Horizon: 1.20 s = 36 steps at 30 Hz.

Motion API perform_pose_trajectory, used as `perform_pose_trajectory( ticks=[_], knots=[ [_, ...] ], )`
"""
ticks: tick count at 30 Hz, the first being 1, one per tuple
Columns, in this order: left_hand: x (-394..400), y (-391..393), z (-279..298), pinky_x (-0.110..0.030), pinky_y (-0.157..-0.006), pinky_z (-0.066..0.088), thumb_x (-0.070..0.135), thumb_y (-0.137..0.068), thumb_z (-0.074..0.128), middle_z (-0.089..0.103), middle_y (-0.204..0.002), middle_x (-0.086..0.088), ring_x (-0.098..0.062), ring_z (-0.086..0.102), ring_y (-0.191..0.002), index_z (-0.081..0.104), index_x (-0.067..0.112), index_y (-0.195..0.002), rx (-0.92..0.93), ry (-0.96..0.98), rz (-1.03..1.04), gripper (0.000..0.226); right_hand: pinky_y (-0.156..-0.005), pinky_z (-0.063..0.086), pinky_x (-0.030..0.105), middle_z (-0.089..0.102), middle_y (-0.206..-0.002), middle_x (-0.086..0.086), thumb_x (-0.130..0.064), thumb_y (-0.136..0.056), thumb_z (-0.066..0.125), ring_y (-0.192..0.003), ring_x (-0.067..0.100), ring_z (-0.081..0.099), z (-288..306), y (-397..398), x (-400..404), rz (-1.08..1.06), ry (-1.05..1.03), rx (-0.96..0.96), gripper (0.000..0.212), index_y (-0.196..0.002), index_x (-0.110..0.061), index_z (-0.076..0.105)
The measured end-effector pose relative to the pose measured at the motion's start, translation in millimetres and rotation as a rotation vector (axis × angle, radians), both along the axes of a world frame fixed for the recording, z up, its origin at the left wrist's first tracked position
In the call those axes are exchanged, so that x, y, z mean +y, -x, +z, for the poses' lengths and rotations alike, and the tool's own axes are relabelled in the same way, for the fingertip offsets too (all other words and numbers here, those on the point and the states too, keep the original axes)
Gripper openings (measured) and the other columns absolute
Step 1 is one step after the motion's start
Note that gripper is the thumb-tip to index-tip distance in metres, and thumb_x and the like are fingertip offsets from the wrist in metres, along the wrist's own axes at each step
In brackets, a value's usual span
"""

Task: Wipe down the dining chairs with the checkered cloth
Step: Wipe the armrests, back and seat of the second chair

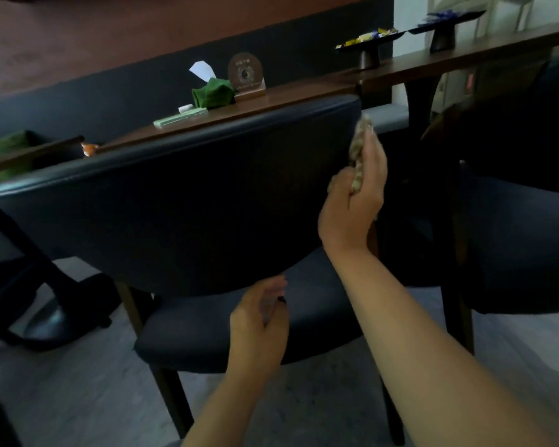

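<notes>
A dark blue dining chair (188, 188) with a curved padded backrest and wooden legs fills the middle of the view, its back toward me. My right hand (355, 201) grips the bunched checkered cloth (359, 150) and holds it against the right end of the backrest. My left hand (260, 330) hovers low over the rear of the seat, just under the backrest's bottom edge, fingers relaxed and holding nothing. A second dark chair (517, 227) stands to the right.
Behind the chairs runs a long wooden table (304, 91) with a green tissue holder (212, 93), a round sign (246, 74), a pale green box (179, 119) and two stands of sweets (370, 43). A black table base (42, 321) stands at the left on grey floor.
</notes>
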<state>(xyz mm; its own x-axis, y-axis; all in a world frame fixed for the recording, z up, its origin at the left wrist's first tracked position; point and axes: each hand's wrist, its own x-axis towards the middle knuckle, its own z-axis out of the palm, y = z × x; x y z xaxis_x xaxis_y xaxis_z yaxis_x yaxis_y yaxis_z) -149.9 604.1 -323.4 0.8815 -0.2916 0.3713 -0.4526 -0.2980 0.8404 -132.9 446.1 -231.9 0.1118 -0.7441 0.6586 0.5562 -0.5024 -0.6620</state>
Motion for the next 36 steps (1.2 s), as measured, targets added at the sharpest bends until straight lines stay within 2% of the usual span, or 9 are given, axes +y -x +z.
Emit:
perform_pose_trajectory(
  ticks=[6, 10, 12, 15, 19, 26, 31, 33, 36],
  knots=[
    [-2, -28, 2, -0.025, -0.078, 0.056, -0.003, -0.091, 0.059, 0.070, -0.112, -0.004, -0.018, 0.069, -0.103, 0.067, 0.008, -0.115, 0.680, 0.426, -0.029, 0.027, -0.109, 0.030, 0.012, 0.041, -0.145, 0.006, -0.002, -0.094, 0.037, -0.135, 0.015, 0.038, -12, 10, 0, 0.135, -0.206, 0.063, 0.047, -0.141, -0.008, 0.043],
    [14, -33, 4, -0.034, -0.094, 0.052, -0.007, -0.093, 0.033, 0.059, -0.126, -0.021, -0.028, 0.067, -0.108, 0.054, -0.009, -0.120, 0.891, 1.070, -0.211, 0.034, -0.109, 0.032, 0.018, 0.047, -0.138, 0.019, 0.004, -0.091, 0.039, -0.131, 0.025, 0.043, 35, 19, -22, -0.018, 0.140, -0.022, 0.044, -0.134, 0.005, 0.047],
    [15, -33, 7, -0.039, -0.103, 0.045, -0.009, -0.087, 0.034, 0.067, -0.119, -0.019, -0.026, 0.068, -0.109, 0.057, -0.004, -0.119, 0.918, 1.181, -0.270, 0.039, -0.109, 0.033, 0.022, 0.047, -0.136, 0.024, 0.007, -0.091, 0.038, -0.129, 0.028, 0.044, 47, 11, -25, -0.009, 0.271, -0.025, 0.042, -0.132, 0.009, 0.046],
    [13, -33, 12, -0.039, -0.094, 0.052, -0.011, -0.072, 0.043, 0.069, -0.118, -0.015, -0.026, 0.066, -0.111, 0.055, 0.002, -0.128, 0.897, 1.159, -0.252, 0.059, -0.112, 0.032, 0.033, 0.044, -0.135, 0.030, 0.010, -0.092, 0.036, -0.130, 0.038, 0.041, 38, -1, -24, 0.004, 0.306, -0.049, 0.041, -0.132, 0.013, 0.043],
    [13, -31, 20, -0.039, -0.085, 0.055, -0.016, -0.081, 0.039, 0.071, -0.111, -0.018, -0.028, 0.070, -0.103, 0.058, -0.002, -0.120, 0.917, 1.120, -0.146, 0.045, -0.115, 0.028, 0.037, 0.038, -0.142, 0.029, 0.007, -0.093, 0.036, -0.135, 0.037, 0.036, -12, -7, 0, -0.044, 0.092, -0.027, 0.044, -0.137, 0.011, 0.036],
    [15, -27, 24, -0.042, -0.091, 0.052, -0.015, -0.089, 0.036, 0.072, -0.108, -0.018, -0.027, 0.072, -0.098, 0.060, -0.001, -0.116, 0.939, 1.042, -0.097, 0.039, -0.111, 0.020, 0.010, 0.034, -0.149, 0.016, 0.002, -0.093, 0.035, -0.139, 0.017, 0.030, -25, 22, 15, 0.046, -0.039, 0.057, 0.048, -0.140, 0.002, 0.039],
    [14, -24, 25, -0.040, -0.085, 0.053, -0.012, -0.091, 0.036, 0.073, -0.111, -0.010, -0.021, 0.070, -0.102, 0.061, 0.008, -0.117, 0.938, 1.009, -0.101, 0.041, -0.114, 0.031, 0.037, 0.042, -0.134, 0.037, 0.008, -0.084, 0.037, -0.131, 0.046, 0.038, 51, 25, 14, -0.071, 0.332, -0.150, 0.046, -0.128, 0.019, 0.045],
    [14, -24, 25, -0.039, -0.083, 0.052, -0.012, -0.091, 0.036, 0.074, -0.106, -0.008, -0.018, 0.072, -0.096, 0.063, 0.010, -0.113, 0.931, 0.998, -0.094, 0.041, -0.108, 0.034, 0.056, 0.043, -0.132, 0.038, 0.015, -0.081, 0.036, -0.129, 0.053, 0.037, 58, 15, 27, -0.082, 0.388, -0.172, 0.046, -0.126, 0.020, 0.045],
    [14, -24, 27, -0.039, -0.082, 0.052, -0.012, -0.091, 0.036, 0.075, -0.103, -0.007, -0.017, 0.073, -0.092, 0.064, 0.012, -0.111, 0.938, 0.992, -0.098, 0.042, -0.106, 0.032, 0.062, 0.039, -0.136, 0.038, 0.022, -0.081, 0.036, -0.132, 0.052, 0.034, 38, 7, 41, -0.127, 0.365, -0.154, 0.048, -0.128, 0.022, 0.042]
  ],
)
